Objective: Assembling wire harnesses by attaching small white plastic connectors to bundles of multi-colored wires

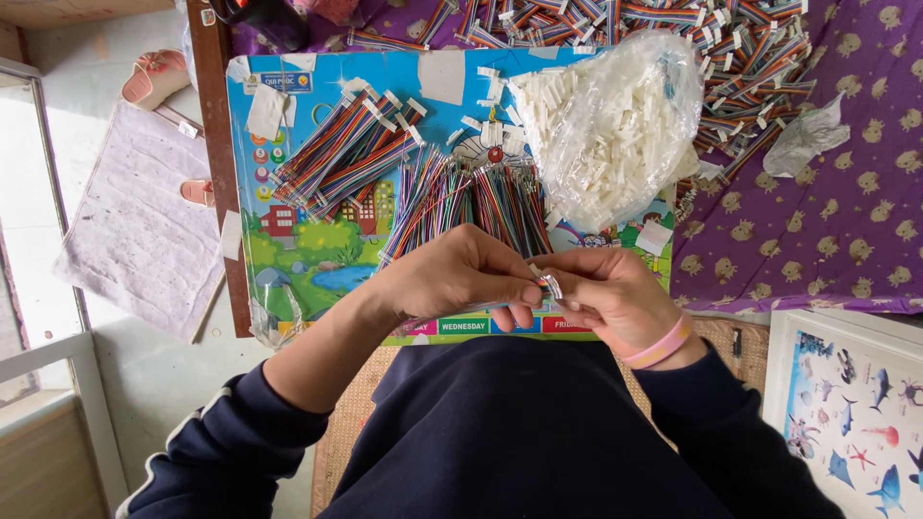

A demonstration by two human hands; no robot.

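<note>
Right at the centre, a small white connector piece (552, 284) with a short run of coloured wires sits pinched between both hands, held just above the near edge of the colourful picture board (288, 259). The left hand (460, 272) curls over it from the left, fingers closed down around the wire end, while the right hand (608, 293) grips from the other side, thumb and fingertips pressed on the white piece; a pink wristband (660, 347) circles that right wrist. Both hands touch each other at the pinch, and how the wires meet the connector is too small to make out. Just beyond the knuckles, a fan of loose multicoloured wires (471, 197) lies on the board, and to its left a second bundle of ribbon wires with white ends (346, 149) rests at a slant. To the right, a clear plastic bag of white connectors (615, 125) slumps across the board's edge. Farther back, a big heap of finished ribbon cables (673, 29) spreads over the purple patterned cloth (846, 231), with a crumpled clear wrapper (806, 139) beside it. At the lower right, a poster of sea creatures (856, 413); far left, a pale floor mat (135, 221) and a pink sandal (154, 77).
</note>
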